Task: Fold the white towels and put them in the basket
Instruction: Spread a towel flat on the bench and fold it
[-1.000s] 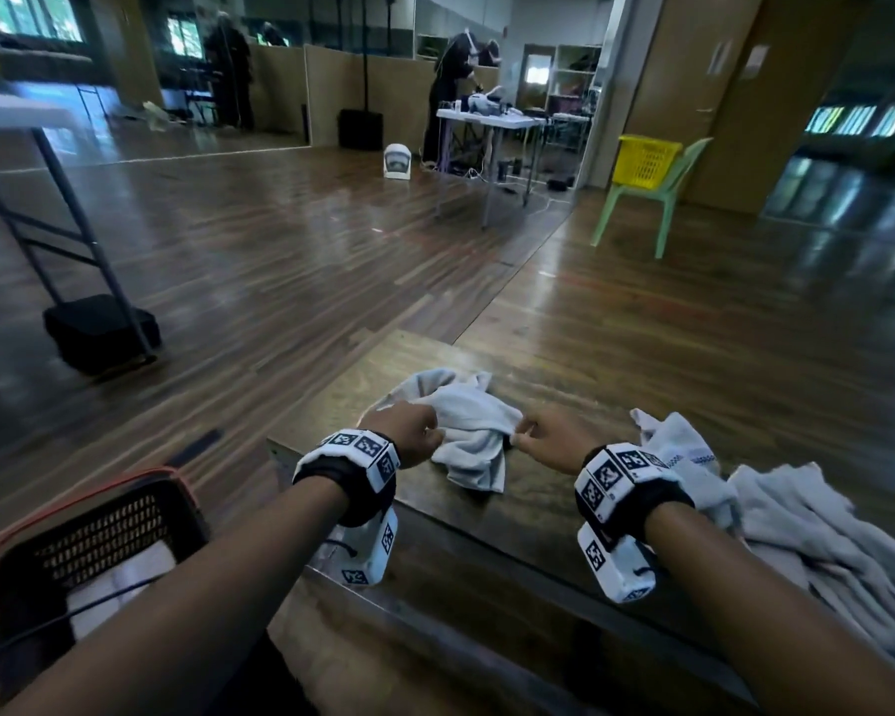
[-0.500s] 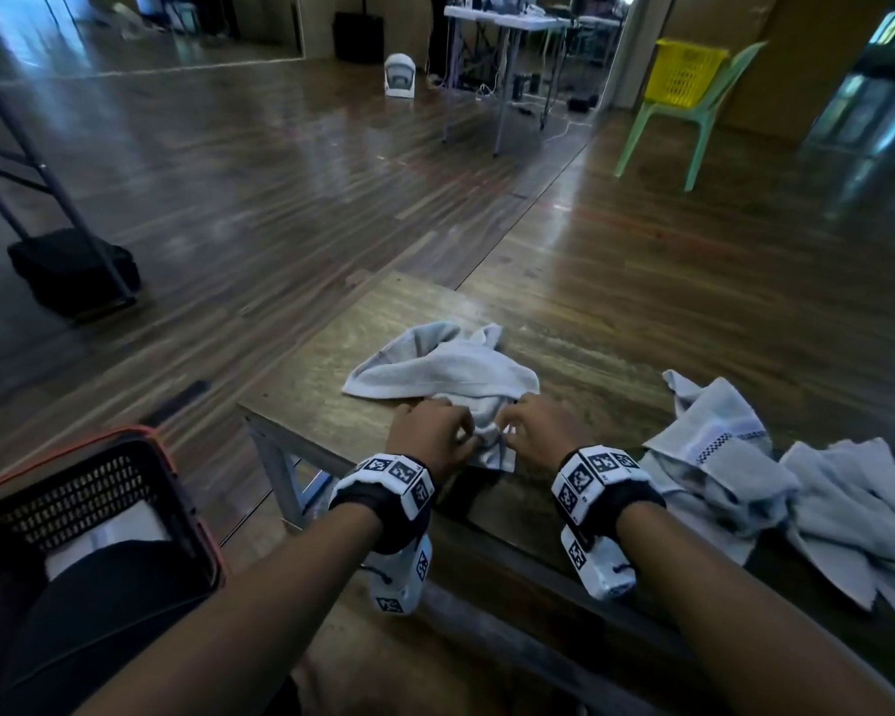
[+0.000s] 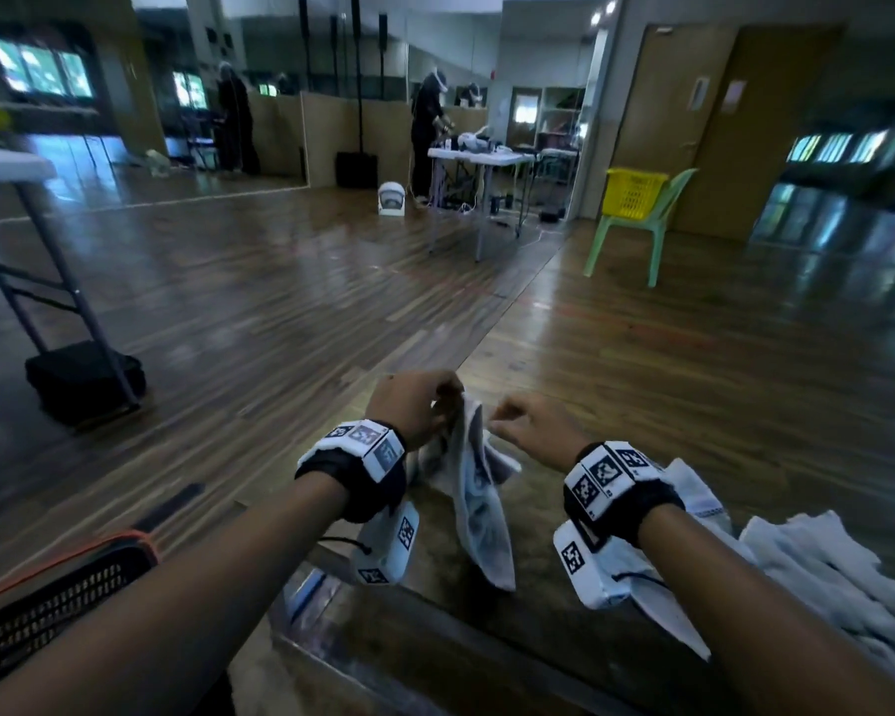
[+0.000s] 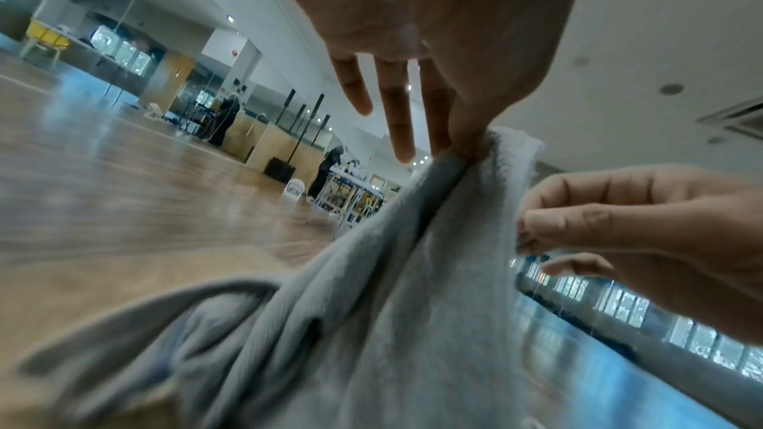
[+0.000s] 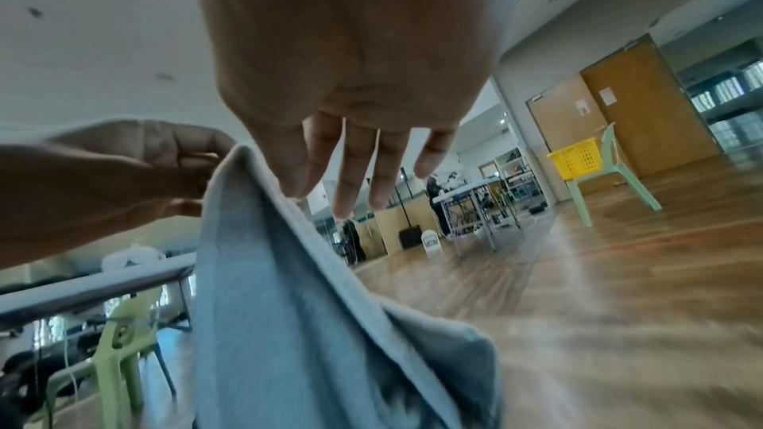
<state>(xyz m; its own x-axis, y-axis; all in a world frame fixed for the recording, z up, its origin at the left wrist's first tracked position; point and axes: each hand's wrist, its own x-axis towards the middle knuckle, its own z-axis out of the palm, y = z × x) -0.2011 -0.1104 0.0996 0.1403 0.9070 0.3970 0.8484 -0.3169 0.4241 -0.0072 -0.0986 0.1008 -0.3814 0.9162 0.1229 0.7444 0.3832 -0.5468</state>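
Observation:
A white towel (image 3: 479,509) hangs bunched above the wooden table (image 3: 538,555), with its lower end near the table's front edge. My left hand (image 3: 448,405) pinches its top edge between thumb and forefinger, the other fingers straight, as the left wrist view shows (image 4: 458,145). My right hand (image 3: 502,418) pinches the same edge just to the right (image 5: 289,188). The towel (image 4: 412,305) drapes down in folds below both hands. More white towels (image 3: 822,576) lie in a loose pile on the table at the right. The black basket (image 3: 99,547) with an orange rim sits low at the left.
A folding table (image 3: 1,162) with a black bag (image 3: 81,379) at its foot stands at the left. A yellow basket (image 3: 634,193) rests on a green chair at the far right. A person (image 3: 425,121) works at a distant table across the wooden floor.
The towel lay crumpled on the table with both hands at its near edge. Now both hands have lifted it, so it hangs from their pinch.

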